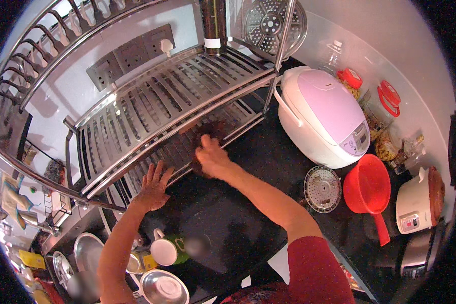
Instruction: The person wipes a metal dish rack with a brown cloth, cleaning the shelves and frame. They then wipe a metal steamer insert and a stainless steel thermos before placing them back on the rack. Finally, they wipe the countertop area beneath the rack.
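Note:
A metal dish rack has a slatted upper shelf (154,104) and a slatted lower shelf (238,112) close beneath it. My right hand (211,156) reaches to the front of the lower shelf, its fingers closed around what looks like a dark brown cloth (215,130). Part of that cloth is lost in shadow under the upper shelf. To its left, my left hand (155,187) lies with fingers spread against the lower shelf's front edge, holding nothing.
On the black counter (223,207), a white and pink rice cooker (321,114) stands right of the rack. Beyond it are a perforated steel disc (323,188), a red strainer (366,185) and a smaller cooker (415,205). A mug (164,251) and a steel pan (163,288) sit near me.

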The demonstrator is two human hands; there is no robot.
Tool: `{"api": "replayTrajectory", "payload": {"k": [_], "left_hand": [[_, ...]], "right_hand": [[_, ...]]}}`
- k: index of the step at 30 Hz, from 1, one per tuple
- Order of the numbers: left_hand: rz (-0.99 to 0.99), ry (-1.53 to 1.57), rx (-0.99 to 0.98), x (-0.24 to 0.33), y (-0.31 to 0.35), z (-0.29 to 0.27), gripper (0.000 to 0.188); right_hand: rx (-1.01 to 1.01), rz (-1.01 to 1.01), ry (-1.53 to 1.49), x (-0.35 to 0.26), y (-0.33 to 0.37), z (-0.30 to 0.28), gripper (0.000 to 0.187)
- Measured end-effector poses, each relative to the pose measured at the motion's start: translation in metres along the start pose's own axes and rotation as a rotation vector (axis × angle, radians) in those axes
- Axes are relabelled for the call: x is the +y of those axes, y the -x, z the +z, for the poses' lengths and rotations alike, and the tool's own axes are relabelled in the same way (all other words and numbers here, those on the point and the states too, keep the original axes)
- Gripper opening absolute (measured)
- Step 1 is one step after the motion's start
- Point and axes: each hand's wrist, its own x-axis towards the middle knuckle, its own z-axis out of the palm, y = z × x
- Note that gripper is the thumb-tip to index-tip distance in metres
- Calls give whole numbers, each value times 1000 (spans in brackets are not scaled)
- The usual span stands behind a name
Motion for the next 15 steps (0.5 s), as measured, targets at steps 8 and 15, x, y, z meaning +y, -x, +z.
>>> {"api": "replayTrajectory", "payload": {"k": [8,15], "left_hand": [[18,5,23,-1,1,2,83],[13,-19,8,1,1,1,79]], "right_hand": [[271,265,91,82,-54,-3,16],[159,219,156,52,-67,26,25]]}}
